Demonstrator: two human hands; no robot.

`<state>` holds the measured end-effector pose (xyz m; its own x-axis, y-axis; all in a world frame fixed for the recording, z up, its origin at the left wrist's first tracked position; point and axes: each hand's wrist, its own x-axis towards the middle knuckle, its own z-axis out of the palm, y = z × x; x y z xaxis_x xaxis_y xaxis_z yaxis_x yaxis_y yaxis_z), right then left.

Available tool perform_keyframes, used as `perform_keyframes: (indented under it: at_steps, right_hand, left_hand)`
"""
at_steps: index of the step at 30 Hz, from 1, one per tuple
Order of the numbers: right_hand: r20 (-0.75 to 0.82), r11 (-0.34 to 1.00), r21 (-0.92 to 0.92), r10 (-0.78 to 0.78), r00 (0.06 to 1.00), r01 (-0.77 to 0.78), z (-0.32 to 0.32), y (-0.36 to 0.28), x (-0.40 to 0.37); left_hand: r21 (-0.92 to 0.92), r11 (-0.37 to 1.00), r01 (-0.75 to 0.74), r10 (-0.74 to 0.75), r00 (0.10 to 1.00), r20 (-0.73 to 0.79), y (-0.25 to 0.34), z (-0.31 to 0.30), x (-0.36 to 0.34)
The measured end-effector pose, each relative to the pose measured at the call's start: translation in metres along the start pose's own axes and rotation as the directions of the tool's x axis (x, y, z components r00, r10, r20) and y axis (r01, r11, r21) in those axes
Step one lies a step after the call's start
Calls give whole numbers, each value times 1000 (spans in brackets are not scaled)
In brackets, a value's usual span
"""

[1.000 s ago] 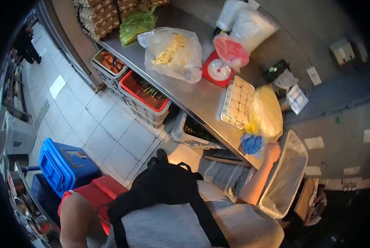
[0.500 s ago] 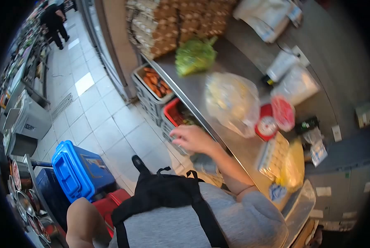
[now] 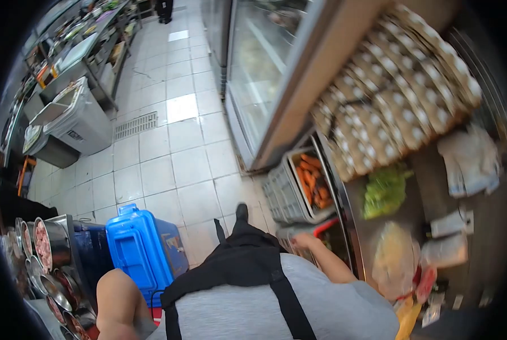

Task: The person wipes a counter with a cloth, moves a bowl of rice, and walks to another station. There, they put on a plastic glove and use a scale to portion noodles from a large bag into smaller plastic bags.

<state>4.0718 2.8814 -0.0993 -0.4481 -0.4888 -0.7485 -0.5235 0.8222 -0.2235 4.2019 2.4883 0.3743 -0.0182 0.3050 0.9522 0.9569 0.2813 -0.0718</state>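
My right hand (image 3: 304, 241) hangs low at my right side, beside a red-rimmed crate (image 3: 325, 226). It is small and a little blurred, with its fingers loosely apart and nothing visible in them. Just beyond it stands a grey crate (image 3: 276, 198) holding carrots (image 3: 314, 181). On my left side only a bent bare arm (image 3: 117, 300) shows; my left hand is out of sight. A blue lidded bin (image 3: 137, 246) stands on the floor near that arm.
Egg trays (image 3: 401, 96), bagged green vegetables (image 3: 386, 192) and a clear plastic bag (image 3: 395, 260) lie on the counter at right. Metal pots (image 3: 49, 243) stand at left. A glass-door cabinet (image 3: 264, 73) borders the tiled aisle (image 3: 168, 170); a person (image 3: 164, 10) stands far off.
My view has turned right and forward along the aisle, so the counter and egg trays sit further right. My right hand has dropped lower and closer to my body.
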Motion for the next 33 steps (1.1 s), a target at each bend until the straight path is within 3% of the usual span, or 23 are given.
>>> perform_keyframes:
  at_steps: [1,4,8,12,13,15,17,20,21,23,24,25,26,27,28,29,32,33]
  right_hand:
    - [77,999,38,14,997,-17,-33,-11,-5]
    - [-86,981,189,-37,996,53,-102,-14,51]
    - [-305,912,364,-73,949,187,-272,-53,180]
    - [-543,903,30,-345,766,428,-478,-126,338]
    - [-517,889,-15,-399,757,459,-539,-158,356]
    - [-497,804,-176,-570,654,567,-646,-213,401]
    - [-445,796,-238,-599,666,557,-736,-256,453]
    - [-468,810,-300,-585,663,504,-832,-290,533]
    - [-472,809,-262,-583,661,526,-853,-288,568]
    - [-461,874,-140,-473,751,464,-878,-277,618]
    - [-604,824,-172,-521,603,540,-864,-246,670]
    - [-692,856,-136,-442,571,498,-846,-221,695]
    - [-623,929,-41,-312,718,368,-830,-198,705]
    - [-440,945,-127,-325,837,300,-804,-159,729]
    - [-304,958,-192,-264,915,212,-768,-121,754]
    - [-118,990,-90,-114,986,104,-748,-101,759]
    - [212,935,220,232,949,-278,-736,-77,766]
    - [258,898,274,276,926,-344,-747,-77,778]
  left_hand:
    - [-77,995,-61,60,998,-18,-36,-6,-6]
    - [120,976,-182,195,975,-107,-122,-23,-30]
    - [275,920,-280,325,936,-133,-245,-48,-40]
    - [416,865,-279,347,933,-97,-359,-94,-46]
    - [439,851,-287,358,930,-87,-383,-107,-51]
    - [559,774,-298,362,932,-4,-432,-138,-66]
    - [636,699,-327,318,939,133,-478,-173,-89]
    - [795,551,-254,227,962,150,-555,-216,-119]
    - [827,504,-250,228,962,152,-588,-232,-128]
    - [837,497,-227,244,963,116,-638,-264,-150]
    - [759,596,-260,218,963,159,-661,-292,-156]
    - [667,691,-278,192,961,201,-685,-320,-161]
    - [567,775,-278,165,956,243,-709,-348,-167]
    - [532,841,-95,8,987,163,-738,-359,-171]
    - [519,852,-73,9,992,124,-793,-361,-167]
    - [504,862,-53,11,996,85,-848,-363,-162]
    - [608,785,118,-178,983,39,-976,-383,-221]
    - [560,783,272,-395,913,108,-1024,-389,-237]
